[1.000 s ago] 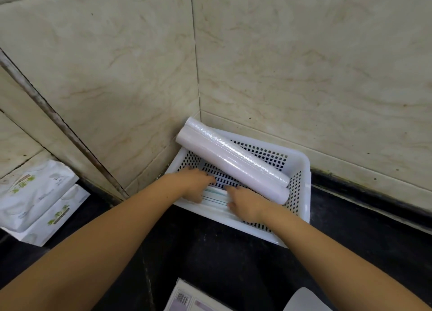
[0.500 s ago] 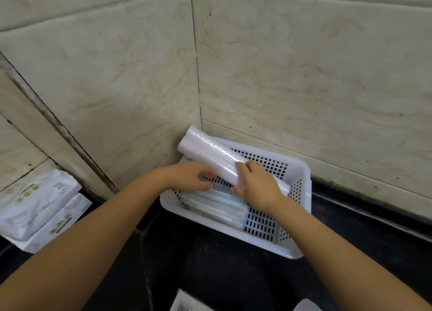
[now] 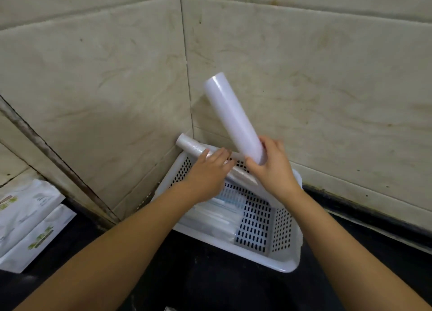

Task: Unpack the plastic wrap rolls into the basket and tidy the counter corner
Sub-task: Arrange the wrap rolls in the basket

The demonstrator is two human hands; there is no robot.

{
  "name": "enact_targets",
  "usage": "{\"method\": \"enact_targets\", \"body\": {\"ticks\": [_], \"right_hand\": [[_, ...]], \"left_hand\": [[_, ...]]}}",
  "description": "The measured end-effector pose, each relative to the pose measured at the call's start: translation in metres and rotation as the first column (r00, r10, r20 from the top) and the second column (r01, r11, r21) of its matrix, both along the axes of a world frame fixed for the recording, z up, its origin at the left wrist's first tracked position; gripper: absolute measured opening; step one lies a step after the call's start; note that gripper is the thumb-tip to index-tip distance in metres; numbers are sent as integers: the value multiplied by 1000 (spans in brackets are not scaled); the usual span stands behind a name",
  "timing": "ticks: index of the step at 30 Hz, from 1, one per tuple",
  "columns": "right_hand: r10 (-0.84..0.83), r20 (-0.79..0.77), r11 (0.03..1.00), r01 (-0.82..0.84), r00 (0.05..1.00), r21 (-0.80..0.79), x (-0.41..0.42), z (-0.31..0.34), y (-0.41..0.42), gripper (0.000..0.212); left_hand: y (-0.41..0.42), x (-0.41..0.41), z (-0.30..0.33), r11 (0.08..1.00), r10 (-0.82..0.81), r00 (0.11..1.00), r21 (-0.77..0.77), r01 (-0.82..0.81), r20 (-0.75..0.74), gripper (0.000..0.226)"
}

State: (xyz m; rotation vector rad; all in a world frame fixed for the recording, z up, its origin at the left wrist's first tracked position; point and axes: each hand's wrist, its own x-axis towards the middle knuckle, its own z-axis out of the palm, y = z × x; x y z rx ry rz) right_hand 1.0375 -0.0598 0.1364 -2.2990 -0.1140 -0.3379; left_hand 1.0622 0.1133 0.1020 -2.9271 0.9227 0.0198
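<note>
A white perforated basket (image 3: 284, 261) sits in the counter corner against the tiled walls. My right hand (image 3: 272, 170) grips the lower end of a thick white plastic wrap roll (image 3: 231, 116), held up above the basket and tilted toward the upper left. My left hand (image 3: 208, 170) rests on a thinner wrapped roll (image 3: 190, 146) that lies across the basket's far rim, one end poking toward the corner. Flat clear packets (image 3: 210, 219) lie on the basket's floor, partly hidden by my left forearm.
Two white pouches with green print (image 3: 28, 219) lie on the dark counter at the left. The black counter (image 3: 210, 287) runs along the front. Tiled walls (image 3: 117, 77) close in the back and left side.
My right hand has lifted the thick roll out of the basket and tilted it upward. My left hand has moved onto the thinner roll that lay under it.
</note>
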Motion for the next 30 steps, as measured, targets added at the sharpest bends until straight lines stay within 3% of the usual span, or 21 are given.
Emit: {"method": "enact_targets", "body": {"ticks": [3,7,10,14,19,24,28,30], "right_hand": [[11,-18,999,-11,1000,-41,15,5,-5,56],[104,-56,976,-112,993,-189,24,-15,1,54],[158,-83,945,-175,984,-277,25,-40,11,52],[124,-140,946,-159,982,-281,18,-63,17,53],[88,-208,883,-173,974,-436,16,-56,14,49],[69,-208,923,-142,976,-359,-9,-13,4,50],[27,-126,986,-48,992,-162,-66,15,-28,34],[23,-225,993,-49,974,-111,-105,17,-55,18]], "left_hand": [[-3,8,-10,996,76,997,48,-75,-20,68],[3,-12,-20,991,133,988,-28,-131,77,55],[9,-32,-28,986,166,983,-35,-164,74,58],[16,-44,-25,987,158,985,-32,-156,77,56],[16,-46,-15,987,158,987,24,-158,-3,54],[16,-63,13,992,128,983,6,-129,-134,57],[28,-127,35,940,-52,990,-341,3,-133,46],[40,-171,37,913,-163,965,-402,68,-206,43]]}}
